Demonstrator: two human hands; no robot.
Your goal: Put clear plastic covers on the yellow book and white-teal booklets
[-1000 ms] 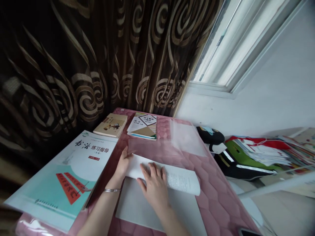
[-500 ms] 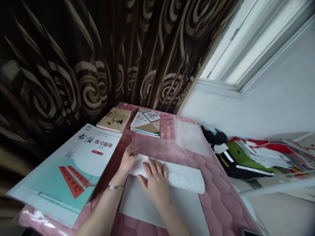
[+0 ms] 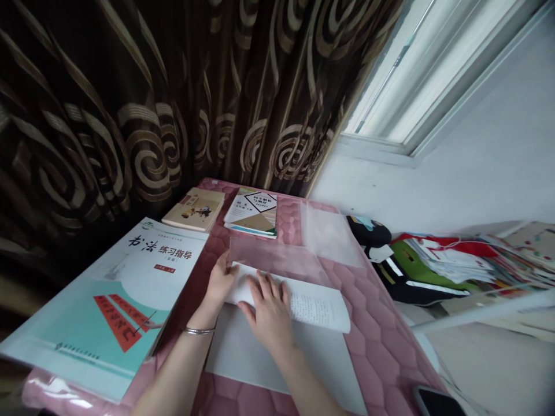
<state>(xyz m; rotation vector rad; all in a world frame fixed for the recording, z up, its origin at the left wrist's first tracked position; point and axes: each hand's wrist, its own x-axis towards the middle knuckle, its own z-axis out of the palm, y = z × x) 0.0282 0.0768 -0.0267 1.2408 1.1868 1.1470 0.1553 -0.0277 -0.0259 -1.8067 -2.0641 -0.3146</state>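
Observation:
In front of me an open book (image 3: 318, 306) shows a curled printed page, with its pale grey cover side (image 3: 243, 341) lying nearer to me. A clear plastic book cover (image 3: 277, 254) sticks out beyond the book's far edge. My left hand (image 3: 221, 280), with a silver bangle on its wrist, is closed at the left corner where book and plastic meet; its fingertips are partly hidden. My right hand (image 3: 269, 309) lies on the page with its fingers spread, pressing it down.
A large calligraphy workbook (image 3: 130, 289) lies to the left. Behind are a tan book (image 3: 195, 209) and a white workbook stack (image 3: 251, 214). Another clear sheet (image 3: 332, 234) rests at the back right. A phone (image 3: 436, 401) is at the front right; bags and papers (image 3: 451, 260) sit beyond the pink table.
The view has shifted slightly, so the scene sits a little further left and more of the phone shows. Both hands keep nearly the same place on the book.

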